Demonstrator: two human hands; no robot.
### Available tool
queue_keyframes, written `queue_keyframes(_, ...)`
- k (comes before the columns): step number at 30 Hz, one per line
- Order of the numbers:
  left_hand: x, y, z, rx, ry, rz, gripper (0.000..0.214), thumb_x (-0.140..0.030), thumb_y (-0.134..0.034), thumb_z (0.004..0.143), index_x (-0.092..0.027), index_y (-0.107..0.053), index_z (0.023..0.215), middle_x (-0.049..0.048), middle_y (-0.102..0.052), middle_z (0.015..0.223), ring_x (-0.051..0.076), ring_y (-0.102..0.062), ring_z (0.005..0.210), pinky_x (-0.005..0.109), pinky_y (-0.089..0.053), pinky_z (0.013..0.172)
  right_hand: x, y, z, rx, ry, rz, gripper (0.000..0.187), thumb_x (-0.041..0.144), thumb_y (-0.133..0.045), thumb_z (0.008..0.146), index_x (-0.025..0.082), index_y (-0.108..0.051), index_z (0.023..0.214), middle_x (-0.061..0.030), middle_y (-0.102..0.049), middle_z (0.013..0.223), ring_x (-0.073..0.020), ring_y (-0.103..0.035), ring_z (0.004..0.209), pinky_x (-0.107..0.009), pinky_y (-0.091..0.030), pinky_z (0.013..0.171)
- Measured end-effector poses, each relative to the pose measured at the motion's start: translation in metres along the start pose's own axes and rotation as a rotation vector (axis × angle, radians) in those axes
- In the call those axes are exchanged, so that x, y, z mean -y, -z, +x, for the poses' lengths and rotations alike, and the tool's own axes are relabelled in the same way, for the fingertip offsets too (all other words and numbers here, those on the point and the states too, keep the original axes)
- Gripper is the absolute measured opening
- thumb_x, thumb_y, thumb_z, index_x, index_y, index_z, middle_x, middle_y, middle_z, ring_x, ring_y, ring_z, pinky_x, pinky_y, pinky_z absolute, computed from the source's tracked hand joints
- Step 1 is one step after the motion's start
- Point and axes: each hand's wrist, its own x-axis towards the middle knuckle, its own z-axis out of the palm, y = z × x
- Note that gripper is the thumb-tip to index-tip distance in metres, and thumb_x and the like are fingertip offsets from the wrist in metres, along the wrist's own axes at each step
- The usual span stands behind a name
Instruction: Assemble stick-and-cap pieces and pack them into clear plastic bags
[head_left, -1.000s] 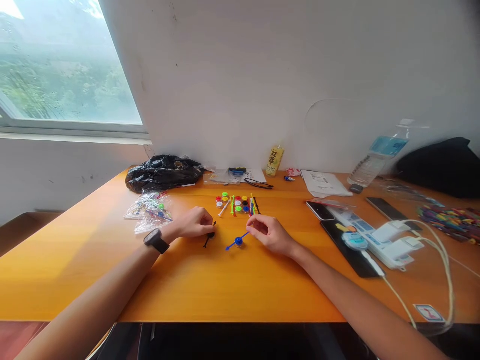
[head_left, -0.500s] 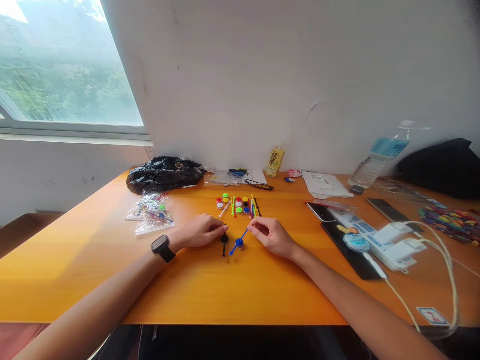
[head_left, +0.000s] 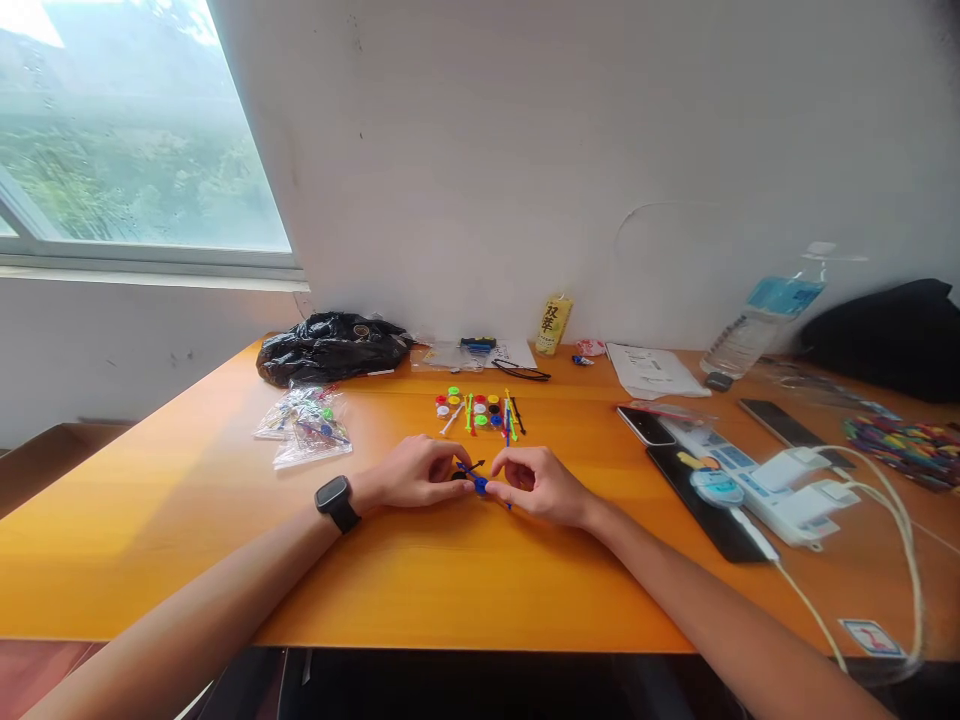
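Observation:
My left hand (head_left: pixel 420 472), its thumb and fingers curled together, is closed round a black arrow spinner (head_left: pixel 460 477) just above the table. A dark arrow tip (head_left: pixel 481 464) sticks out to the right of those fingers. Facing it, my right hand (head_left: pixel 544 486) pinches the round base of a blue arrow spinner (head_left: pixel 481 486). The fingers hide much of both spinners, and the two sit side by side, touching or nearly so. Beyond my hands lie several coloured round bases (head_left: pixel 481 409) and several loose arrows (head_left: pixel 469 412) in yellow, white, black and other colours.
Clear bags of small parts (head_left: pixel 311 425) and a black plastic bag (head_left: pixel 334 347) lie on the left. At the right are a power strip (head_left: pixel 780 500) with chargers and cables, phones (head_left: pixel 645 426), and a tilted water bottle (head_left: pixel 765 320). A yellow drink carton (head_left: pixel 553 325) stands by the wall.
Both hands have come closer together. My right hand has shifted from the blue arrow's end to its base, and the two spinners have turned and moved side by side.

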Motion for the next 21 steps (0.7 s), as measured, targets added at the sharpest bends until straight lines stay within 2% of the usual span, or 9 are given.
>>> queue_keyframes(3,0.0001,-0.0029,0.0007,-0.016,0.008,0.023,0.036,-0.051,-0.066,0.098,-0.021,-0.074,0.114,-0.0016,-0.065,0.069,0.012,-0.054,0.059,0.023,-0.035,0.057,0.0009,-0.0027,-0.0008,0.046,0.009,-0.022,0.024,0.044,-0.078,0.09,0.021,-0.071,0.093,0.0059,-0.048,0.064,-0.011,-0.042,0.058,-0.025,-0.033,0.056)
queue_keyframes(9,0.003,-0.0089,0.0022,-0.067,-0.111,0.028,0.028,-0.044,-0.061,0.103,-0.024,-0.08,0.107,0.0051,-0.071,0.092,0.017,-0.066,0.08,0.025,-0.047,0.073,0.0032,-0.0018,0.0015,-0.049,0.103,-0.114,0.012,0.034,-0.074,0.093,0.022,-0.073,0.095,-0.0009,-0.061,0.083,-0.0151,-0.055,0.075,-0.027,-0.041,0.066)
queue_keyframes(13,0.0024,-0.0107,0.0026,-0.079,-0.117,0.01,0.029,-0.044,-0.06,0.103,-0.025,-0.081,0.112,0.0068,-0.071,0.096,0.018,-0.067,0.083,0.027,-0.049,0.077,0.0042,-0.0007,0.0018,-0.078,0.09,-0.085,0.017,0.033,-0.075,0.092,0.023,-0.071,0.104,-0.0032,-0.066,0.094,-0.0165,-0.056,0.078,-0.028,-0.045,0.068)
queue_keyframes(18,-0.0029,-0.0084,0.0009,-0.082,-0.077,-0.05,0.034,-0.043,-0.07,0.095,-0.022,-0.074,0.122,0.0053,-0.073,0.089,0.018,-0.065,0.077,0.028,-0.048,0.071,0.0022,-0.0035,0.0003,-0.021,0.022,-0.043,0.017,0.033,-0.07,0.096,0.024,-0.072,0.11,0.0006,-0.064,0.079,-0.0146,-0.056,0.069,-0.026,-0.042,0.063)
queue_keyframes(21,-0.0041,-0.0075,0.0003,-0.071,-0.001,-0.189,0.045,-0.045,-0.069,0.095,-0.02,-0.066,0.132,0.0037,-0.074,0.087,0.015,-0.061,0.067,0.026,-0.045,0.064,0.0008,-0.0043,0.0,-0.013,0.008,-0.014,0.018,0.035,-0.069,0.096,0.024,-0.071,0.11,0.0028,-0.06,0.072,-0.0137,-0.054,0.065,-0.025,-0.041,0.06)
